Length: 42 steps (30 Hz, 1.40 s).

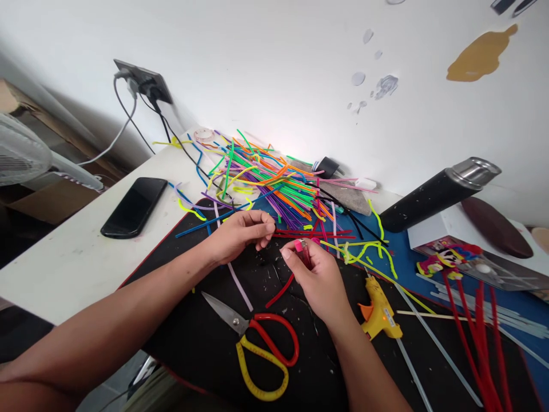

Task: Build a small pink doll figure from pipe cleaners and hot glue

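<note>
My left hand is closed in a pinch above the dark mat; whatever its fingertips hold, if anything, is too small to make out. Just beyond its fingertips, red pipe cleaners lie on the mat. My right hand is wrapped round a small red lighter with a pink button and a metal top. Under that hand, a short red pipe cleaner curves out onto the mat. Nearer me rest scissors with one red and one yellow handle, their blades slightly apart.
A heap of coloured pipe cleaners covers the back. A yellow glue gun lies at right, near clear glue sticks and a decorated figure. A black flask leans behind. At left are a phone and a fan.
</note>
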### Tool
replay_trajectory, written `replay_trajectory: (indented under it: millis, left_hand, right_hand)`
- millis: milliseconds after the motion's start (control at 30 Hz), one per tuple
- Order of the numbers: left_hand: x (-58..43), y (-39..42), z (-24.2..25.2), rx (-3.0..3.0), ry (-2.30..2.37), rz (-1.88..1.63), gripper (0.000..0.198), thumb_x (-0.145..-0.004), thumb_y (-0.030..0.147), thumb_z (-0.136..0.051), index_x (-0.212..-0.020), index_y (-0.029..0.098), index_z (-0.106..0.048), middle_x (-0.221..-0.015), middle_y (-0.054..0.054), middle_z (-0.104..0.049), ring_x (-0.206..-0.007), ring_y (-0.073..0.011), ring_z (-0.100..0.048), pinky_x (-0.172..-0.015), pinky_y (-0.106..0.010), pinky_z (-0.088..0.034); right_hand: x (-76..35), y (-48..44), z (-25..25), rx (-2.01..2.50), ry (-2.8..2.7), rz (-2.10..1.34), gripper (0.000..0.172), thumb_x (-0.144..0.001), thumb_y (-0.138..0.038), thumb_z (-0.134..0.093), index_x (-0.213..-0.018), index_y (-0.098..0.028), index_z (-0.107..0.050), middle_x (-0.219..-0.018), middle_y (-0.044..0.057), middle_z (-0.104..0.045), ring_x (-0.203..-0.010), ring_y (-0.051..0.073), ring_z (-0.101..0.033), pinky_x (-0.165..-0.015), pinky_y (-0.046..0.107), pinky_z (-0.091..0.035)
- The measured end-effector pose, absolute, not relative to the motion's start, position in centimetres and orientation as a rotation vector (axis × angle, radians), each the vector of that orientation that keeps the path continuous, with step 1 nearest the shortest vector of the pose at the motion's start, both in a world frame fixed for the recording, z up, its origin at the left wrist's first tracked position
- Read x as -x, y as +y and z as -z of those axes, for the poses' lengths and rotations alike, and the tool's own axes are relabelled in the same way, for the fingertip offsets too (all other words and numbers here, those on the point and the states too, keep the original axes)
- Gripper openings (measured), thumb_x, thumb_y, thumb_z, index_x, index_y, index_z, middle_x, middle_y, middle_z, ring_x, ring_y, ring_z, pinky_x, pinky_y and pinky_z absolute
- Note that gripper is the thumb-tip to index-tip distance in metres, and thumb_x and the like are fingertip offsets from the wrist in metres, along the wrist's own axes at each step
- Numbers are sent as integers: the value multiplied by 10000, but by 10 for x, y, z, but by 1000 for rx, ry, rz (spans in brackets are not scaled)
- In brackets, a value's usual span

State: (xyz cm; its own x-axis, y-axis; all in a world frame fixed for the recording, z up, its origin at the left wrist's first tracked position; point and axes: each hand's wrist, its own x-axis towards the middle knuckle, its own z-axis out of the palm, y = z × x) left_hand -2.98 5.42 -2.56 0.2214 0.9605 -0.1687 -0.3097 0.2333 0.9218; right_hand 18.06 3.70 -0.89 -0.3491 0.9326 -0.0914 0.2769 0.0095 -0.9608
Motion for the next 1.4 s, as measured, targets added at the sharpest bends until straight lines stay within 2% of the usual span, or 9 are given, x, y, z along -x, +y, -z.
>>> replay_trajectory:
  millis: [133, 267, 400, 533, 800, 1033, 1100, 1267, 1400]
  left_hand:
    - [32, 57, 23, -871, 955, -1116, 406, -736, 468, -908, -774, 156, -651, -650, 23, -609, -538, -99, -524, -509, -220, -406]
    - [38, 58, 17, -1204, 1097, -1000, 357, -783, 475, -863, -807, 161, -694, -666, 24, -621, -583, -114, -527, -576, -237, -418]
    - [44, 56, 16, -1654, 1281, -765, 235, -889, 407, -736, -847, 177, -759, -769, -20, -725, -686, -167, -626, -649, -259, -435]
    - [45, 55, 20, -1941, 1366, -477, 118, -875, 285, -715, -853, 213, -807, -789, -24, -778, -665, -177, -651, -614, -268, -389]
    - [37, 53, 14, -2205, 1460, -191, 143, -932, 254, -684, -933, 239, -826, -926, -39, -818, -843, -226, -727, -666, -282, -413]
    - [46, 56, 11, -2206, 1443, -289, 245, -1030, 282, -576, -1030, 195, -806, -1038, -65, -812, -912, -217, -732, -768, -281, -467]
    - [51, 55, 6, -2158, 1375, -337, 215, -1019, 278, -595, -1023, 200, -795, -1011, -44, -806, -886, -196, -723, -770, -264, -466]
    - [55, 49, -8, -2087, 1240, -194, 103, -936, 330, -740, -930, 233, -773, -860, 21, -756, -729, -152, -664, -637, -244, -404]
    - [50, 47, -5, -2185, 1263, -45, 86, -918, 296, -764, -987, 244, -757, -888, 15, -757, -739, -167, -663, -638, -263, -392]
  right_hand:
    - [-178, 33, 10, 1257, -1766, -1289, 217, -979, -411, -642, -941, -209, -713, -791, 17, -691, -676, 176, -585, -650, 283, -462]
    - [-174, 29, 9, 1289, -1855, -1199, 194, -986, -398, -643, -953, -219, -710, -783, 24, -719, -673, 190, -626, -650, 291, -473]
    - [-175, 32, 5, 1310, -1785, -1120, 243, -982, -437, -641, -915, -214, -710, -763, 22, -685, -662, 183, -594, -637, 287, -470]
    - [-176, 36, 3, 1329, -1670, -1155, 299, -964, -492, -655, -909, -202, -700, -720, 2, -612, -603, 154, -510, -565, 268, -433]
    - [-177, 37, -2, 1318, -1691, -1134, 283, -958, -477, -679, -904, -201, -713, -669, -28, -541, -553, 127, -440, -513, 242, -385]
    - [-190, 34, 11, 1339, -1643, -1120, 277, -969, -468, -673, -912, -201, -724, -673, -23, -579, -564, 139, -499, -559, 264, -433]
    - [-192, 33, 10, 1340, -1651, -1095, 270, -972, -459, -673, -907, -202, -725, -664, -22, -590, -572, 144, -516, -569, 267, -437]
    - [-193, 33, 6, 1327, -1657, -1113, 246, -977, -434, -675, -901, -206, -724, -679, -18, -618, -578, 143, -532, -579, 265, -457]
    - [-192, 33, 10, 1319, -1671, -1141, 223, -982, -419, -679, -922, -210, -729, -737, -8, -647, -625, 148, -567, -602, 260, -489]
